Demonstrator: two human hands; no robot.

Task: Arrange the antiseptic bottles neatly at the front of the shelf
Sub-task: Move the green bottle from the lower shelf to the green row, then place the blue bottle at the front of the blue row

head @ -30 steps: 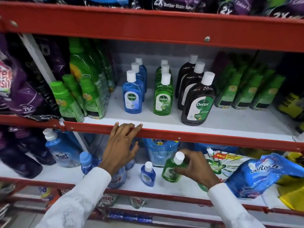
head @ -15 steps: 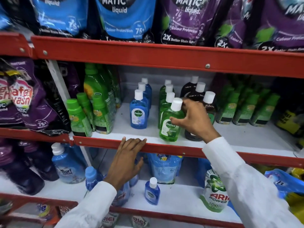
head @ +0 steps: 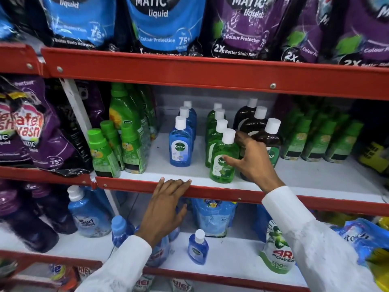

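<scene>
On the middle white shelf (head: 315, 180) stand three rows of white-capped antiseptic bottles: blue (head: 180, 148), green, and brown (head: 271, 140). The front green bottle (head: 221, 171) stands upright near the shelf's front edge, ahead of its row. My right hand (head: 250, 163) is on it, thumb across the label and fingers behind its neck. My left hand (head: 166, 207) lies flat against the red front rail (head: 130, 184) with its fingertips over the top, holding nothing. A small blue antiseptic bottle (head: 197, 250) stands alone on the shelf below.
Green-capped green bottles (head: 103, 154) crowd the shelf's left side, and dark green bottles (head: 320, 140) fill the right. Detergent pouches (head: 162, 24) hang over the shelf above. Below are a blue Surf bottle (head: 88, 216), an Ariel pouch (head: 277, 253) and blue refill packs.
My right hand brought the green bottle up from the lower shelf and set it at the front of the green row. The left hand stayed on the rail.
</scene>
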